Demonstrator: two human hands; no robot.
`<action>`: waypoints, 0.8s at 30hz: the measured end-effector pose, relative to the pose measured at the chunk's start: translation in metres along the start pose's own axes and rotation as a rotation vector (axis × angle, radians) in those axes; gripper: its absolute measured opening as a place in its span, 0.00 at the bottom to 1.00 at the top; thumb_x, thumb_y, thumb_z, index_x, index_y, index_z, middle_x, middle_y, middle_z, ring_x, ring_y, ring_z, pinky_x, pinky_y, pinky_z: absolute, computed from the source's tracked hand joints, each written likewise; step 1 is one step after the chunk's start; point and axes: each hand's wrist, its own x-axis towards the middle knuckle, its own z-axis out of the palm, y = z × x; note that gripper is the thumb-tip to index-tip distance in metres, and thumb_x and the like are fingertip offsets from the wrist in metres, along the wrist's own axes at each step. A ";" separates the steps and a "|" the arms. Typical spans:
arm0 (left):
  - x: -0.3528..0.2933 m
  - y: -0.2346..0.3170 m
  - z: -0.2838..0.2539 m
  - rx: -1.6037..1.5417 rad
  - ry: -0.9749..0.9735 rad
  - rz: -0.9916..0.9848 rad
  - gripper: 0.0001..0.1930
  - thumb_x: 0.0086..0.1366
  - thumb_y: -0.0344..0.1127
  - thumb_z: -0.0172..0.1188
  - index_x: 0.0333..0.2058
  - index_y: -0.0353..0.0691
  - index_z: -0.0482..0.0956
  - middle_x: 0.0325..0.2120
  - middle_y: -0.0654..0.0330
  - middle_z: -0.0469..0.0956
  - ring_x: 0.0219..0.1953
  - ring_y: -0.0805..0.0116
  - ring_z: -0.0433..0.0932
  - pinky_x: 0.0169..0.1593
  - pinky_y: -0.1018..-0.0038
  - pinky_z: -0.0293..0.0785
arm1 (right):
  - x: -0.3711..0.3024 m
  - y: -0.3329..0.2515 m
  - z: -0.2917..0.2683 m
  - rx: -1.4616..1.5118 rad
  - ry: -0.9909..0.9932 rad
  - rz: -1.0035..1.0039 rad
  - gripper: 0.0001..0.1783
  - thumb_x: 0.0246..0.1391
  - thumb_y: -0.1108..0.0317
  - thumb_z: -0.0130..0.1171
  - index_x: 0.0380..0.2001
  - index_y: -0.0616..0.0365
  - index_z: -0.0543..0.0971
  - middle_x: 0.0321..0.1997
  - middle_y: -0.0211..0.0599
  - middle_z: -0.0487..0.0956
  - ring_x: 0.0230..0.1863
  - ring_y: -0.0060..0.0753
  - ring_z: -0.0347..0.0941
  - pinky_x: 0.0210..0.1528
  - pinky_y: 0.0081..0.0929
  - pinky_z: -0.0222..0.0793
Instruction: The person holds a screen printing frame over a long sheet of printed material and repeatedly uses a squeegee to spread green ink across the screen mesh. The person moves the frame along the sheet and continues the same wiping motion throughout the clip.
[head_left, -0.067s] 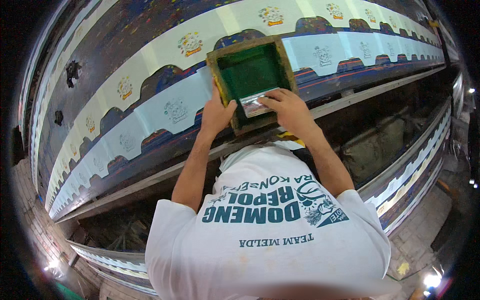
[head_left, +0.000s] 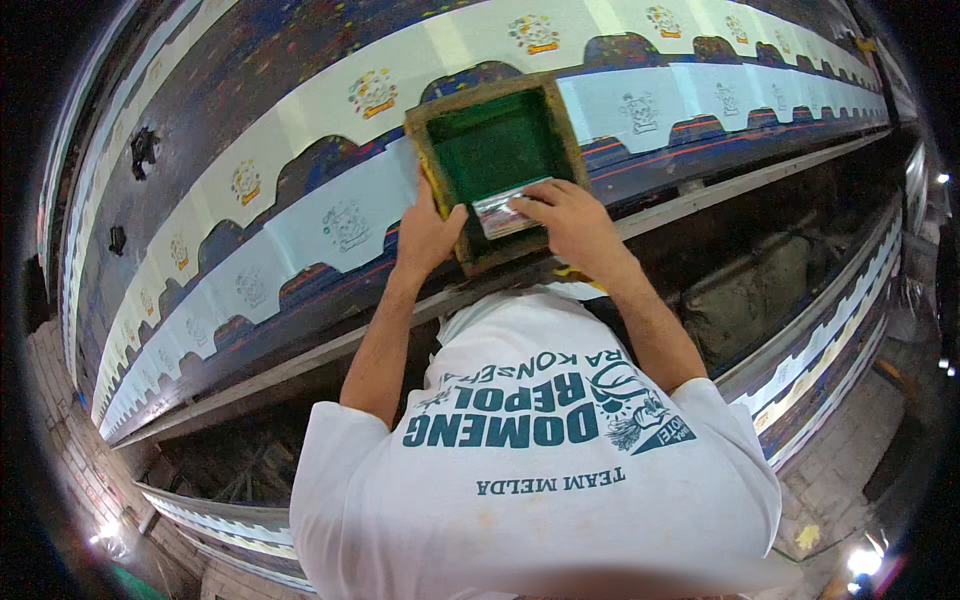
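Note:
A wooden-rimmed printing screen (head_left: pixel 570 140) with a dark green mesh lies tilted over the pale blue row of cut pieces on the long table. My left hand (head_left: pixel 428 238) grips its left rim, thumb on the near side and fingers along the outer edge. Inside the frame, toward its near end, is a short silvery squeegee (head_left: pixel 497 216). My right hand (head_left: pixel 578 228) holds it from the right, with the fingers bent over its top. What lies beneath the screen is hidden.
Pale blue pieces (head_left: pixel 300 230) with dark line prints run along the table both sides of the screen. Behind them curves a cream row (head_left: pixel 440 60) with coloured prints. The table's near rail (head_left: pixel 700 205) passes close to my body. Another table with similar pieces (head_left: pixel 830 340) stands at right.
The whole view has shifted slightly, with the printed rows and screen a little further left. Both hands keep their holds on the screen and squeegee.

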 end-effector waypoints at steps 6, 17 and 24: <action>0.024 0.046 0.038 -0.157 0.083 0.090 0.42 0.67 0.39 0.68 0.73 0.32 0.58 0.51 0.35 0.85 0.51 0.35 0.86 0.56 0.51 0.82 | -0.012 0.058 -0.039 -0.027 0.039 -0.010 0.29 0.47 0.80 0.66 0.55 0.50 0.85 0.57 0.40 0.83 0.62 0.51 0.76 0.67 0.44 0.74; 0.092 0.170 0.151 -0.157 0.003 0.067 0.53 0.64 0.40 0.66 0.79 0.31 0.43 0.47 0.34 0.86 0.47 0.36 0.88 0.53 0.53 0.84 | -0.069 0.202 -0.113 -0.081 0.056 0.044 0.31 0.46 0.81 0.66 0.56 0.49 0.85 0.59 0.39 0.82 0.63 0.50 0.76 0.67 0.43 0.74; 0.096 0.166 0.165 -0.218 0.016 0.052 0.50 0.65 0.36 0.68 0.79 0.30 0.48 0.52 0.39 0.86 0.52 0.46 0.88 0.58 0.59 0.82 | -0.072 0.219 -0.116 -0.021 0.029 -0.015 0.29 0.48 0.79 0.67 0.56 0.51 0.83 0.56 0.41 0.82 0.62 0.50 0.76 0.68 0.45 0.73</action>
